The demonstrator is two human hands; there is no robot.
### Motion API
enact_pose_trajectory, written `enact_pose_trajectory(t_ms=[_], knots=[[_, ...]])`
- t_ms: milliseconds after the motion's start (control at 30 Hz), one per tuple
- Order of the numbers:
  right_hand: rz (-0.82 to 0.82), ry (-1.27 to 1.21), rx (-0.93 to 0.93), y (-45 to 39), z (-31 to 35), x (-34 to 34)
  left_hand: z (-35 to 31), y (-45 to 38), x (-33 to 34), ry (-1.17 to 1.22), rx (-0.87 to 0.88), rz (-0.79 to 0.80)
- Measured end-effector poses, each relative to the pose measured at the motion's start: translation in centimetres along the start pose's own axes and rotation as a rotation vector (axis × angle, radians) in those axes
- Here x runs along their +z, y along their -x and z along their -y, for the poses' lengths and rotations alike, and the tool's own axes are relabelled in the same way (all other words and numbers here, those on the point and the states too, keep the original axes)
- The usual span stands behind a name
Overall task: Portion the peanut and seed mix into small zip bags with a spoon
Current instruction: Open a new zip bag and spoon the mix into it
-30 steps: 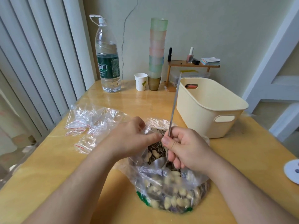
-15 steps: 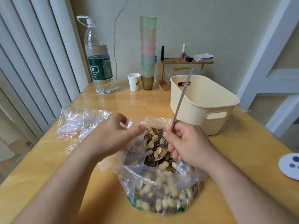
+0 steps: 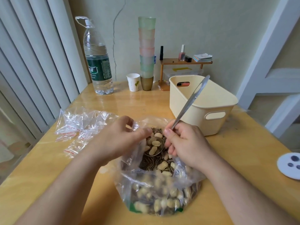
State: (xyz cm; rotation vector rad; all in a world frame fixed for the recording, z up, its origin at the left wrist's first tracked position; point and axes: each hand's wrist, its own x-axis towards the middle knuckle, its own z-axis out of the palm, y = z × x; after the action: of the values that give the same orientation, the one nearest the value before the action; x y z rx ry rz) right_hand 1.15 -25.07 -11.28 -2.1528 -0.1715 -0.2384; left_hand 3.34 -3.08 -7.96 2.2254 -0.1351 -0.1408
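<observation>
Spoon [image 3: 186, 108] stands in the mouth of the big clear bag [image 3: 155, 189], its long axis slanted: bowl low and toward me, heaped with peanuts, handle rising away to the upper right, its tip crossing in front of the cream basket [image 3: 201, 114]. I see the bowl resting on or just above the peanut and seed mix [image 3: 155, 158]; I cannot tell which.

My right hand [image 3: 186, 145] is curled round the lower handle, thumb and fingers pinching it just above the bowl. My left hand [image 3: 120, 138] pinches the far-left edge of the big bag's rim between thumb and fingers, holding the mouth open. The bag sits near the front middle of the wooden table [image 3: 48, 168], bulging with peanuts and striped seeds toward me.

A loose heap of small zip bags [image 3: 78, 125] with red seal lines lies on the table to the left of my left hand, near but apart from the big bag. The basket stands just beyond and right of my right hand.

Along the far edge by the wall: a large water bottle [image 3: 97, 62], a paper cup [image 3: 133, 82], a tall stack of plastic cups [image 3: 146, 52], and a small wooden shelf [image 3: 185, 61] carrying little bottles and cards. A white disc [image 3: 289, 166] lies at the right edge.
</observation>
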Motion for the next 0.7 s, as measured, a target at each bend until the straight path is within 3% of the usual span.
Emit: enact_pose_trajectory(t_ms=[267, 333, 433, 533, 700], knots=[[-0.048, 0.012, -0.061, -0.4, -0.1, -0.5, 0.7, -0.1, -0.7, -0.301, 0.064, -0.137], [-0.057, 0.023, -0.050, -0.4, -0.1, -0.8, 0.4, 0.1, -0.2, -0.250, 0.209, -0.125], [-0.056, 0.029, -0.024, -0.5, -0.1, -1.4, -0.3, 0.9, 1.2, 0.032, 0.403, 0.036], [-0.045, 0.014, -0.011, -0.5, 0.0, -1.7, -1.0, 1.4, 3.4, 0.172, 0.410, 0.091], [-0.058, 0.064, 0.068, -0.6, -0.3, -2.0, 0.0, -0.1, 3.1, -0.026, 0.270, -0.088]])
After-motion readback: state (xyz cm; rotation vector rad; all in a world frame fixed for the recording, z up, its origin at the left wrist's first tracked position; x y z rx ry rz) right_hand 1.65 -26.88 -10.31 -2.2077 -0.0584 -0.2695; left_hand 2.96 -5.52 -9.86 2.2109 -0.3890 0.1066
